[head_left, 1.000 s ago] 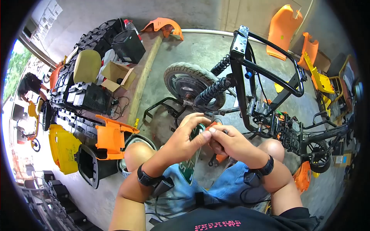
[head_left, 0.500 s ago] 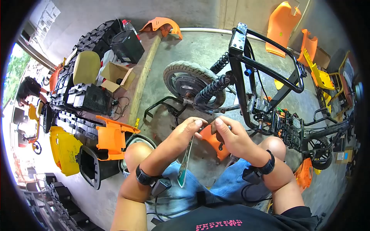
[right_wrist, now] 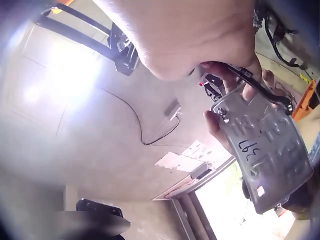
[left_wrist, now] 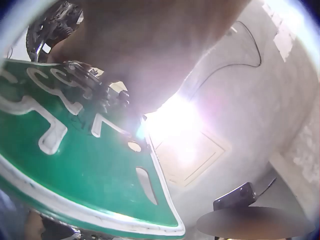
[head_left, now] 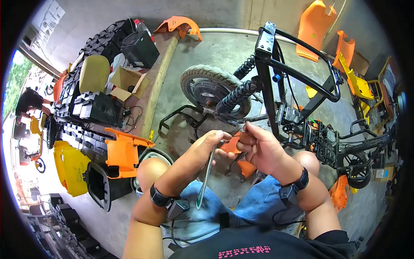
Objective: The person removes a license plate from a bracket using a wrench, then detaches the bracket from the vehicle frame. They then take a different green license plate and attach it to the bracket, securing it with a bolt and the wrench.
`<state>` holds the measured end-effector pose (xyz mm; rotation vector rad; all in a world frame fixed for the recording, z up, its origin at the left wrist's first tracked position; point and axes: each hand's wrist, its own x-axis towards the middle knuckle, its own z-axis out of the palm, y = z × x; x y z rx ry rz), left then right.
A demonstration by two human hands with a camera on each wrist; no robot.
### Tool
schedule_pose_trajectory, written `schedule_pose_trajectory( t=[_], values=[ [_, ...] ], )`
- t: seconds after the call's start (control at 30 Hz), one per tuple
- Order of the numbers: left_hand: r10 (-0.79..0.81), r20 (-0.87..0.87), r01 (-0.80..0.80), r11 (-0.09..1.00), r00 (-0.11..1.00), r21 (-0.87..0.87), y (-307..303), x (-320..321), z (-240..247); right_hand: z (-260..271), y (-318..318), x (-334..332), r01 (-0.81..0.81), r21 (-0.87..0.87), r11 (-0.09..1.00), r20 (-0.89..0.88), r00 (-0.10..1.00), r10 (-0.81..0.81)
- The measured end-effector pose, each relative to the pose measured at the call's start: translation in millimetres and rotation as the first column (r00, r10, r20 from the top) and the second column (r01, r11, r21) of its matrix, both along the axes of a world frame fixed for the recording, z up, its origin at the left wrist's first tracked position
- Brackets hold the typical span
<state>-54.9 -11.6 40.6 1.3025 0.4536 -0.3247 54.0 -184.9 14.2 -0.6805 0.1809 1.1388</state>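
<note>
My left hand point(head_left: 192, 157) grips a green plate point(head_left: 203, 187) by its upper end; from the head it shows nearly edge-on. Raised white characters cover the green face point(left_wrist: 95, 160) in the left wrist view. Its bare grey back point(right_wrist: 270, 150), with handwritten marks, faces the right wrist camera. Beside it, my right hand point(head_left: 269, 157) has curled fingers round a dark, slim tool point(head_left: 234, 165) pointing down toward the left. In the right wrist view the tool's rounded end point(right_wrist: 285, 106) lies by the plate's edge. Whether it touches the plate, I cannot tell.
Ahead stands a black vehicle frame point(head_left: 268, 90) with a rear wheel point(head_left: 196, 88). An orange panel point(head_left: 246, 168) lies on the floor beyond my hands. Black cases point(head_left: 97, 108), an open carton point(head_left: 140, 88) and a yellow panel point(head_left: 69, 168) are at the left.
The plate has turned from showing its green face to nearly edge-on. My right hand has rotated and moved slightly away from the left, and the tool shows more clearly below it.
</note>
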Motion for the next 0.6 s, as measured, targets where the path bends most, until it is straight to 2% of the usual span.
schedule_pose_trajectory(
  t=[0.03,0.1,0.2,0.3,0.43,0.6],
  values=[
    [-0.005,-0.004,0.004,0.999,1.000,-0.039,0.8,0.4,-1.4,2.9,0.3,-0.6,-0.001,-0.001,1.000,0.001,1.000,0.001],
    [-0.002,-0.008,0.002,0.999,1.000,-0.044,2.1,1.1,-5.9,12.4,1.8,-3.0,-0.031,-0.111,0.993,-0.038,0.999,0.027],
    [0.004,-0.009,-0.004,0.999,1.000,-0.051,1.6,2.1,-3.8,2.0,0.4,-0.1,-0.107,-0.150,0.983,-0.051,0.994,0.100],
    [0.024,-0.005,-0.024,0.997,1.000,-0.069,1.8,2.8,-5.1,1.4,4.1,-3.7,-0.115,-0.191,0.975,-0.052,0.993,0.107],
    [0.082,-0.002,-0.081,0.987,0.997,-0.135,4.9,5.9,-13.8,-9.9,5.4,-6.9,-0.164,-0.139,0.977,-0.103,0.983,0.151],
    [0.146,-0.024,-0.148,0.976,0.989,-0.157,6.2,8.3,-15.5,3.1,10.6,-9.5,-0.158,-0.248,0.956,-0.036,0.987,0.154]
  ],
)
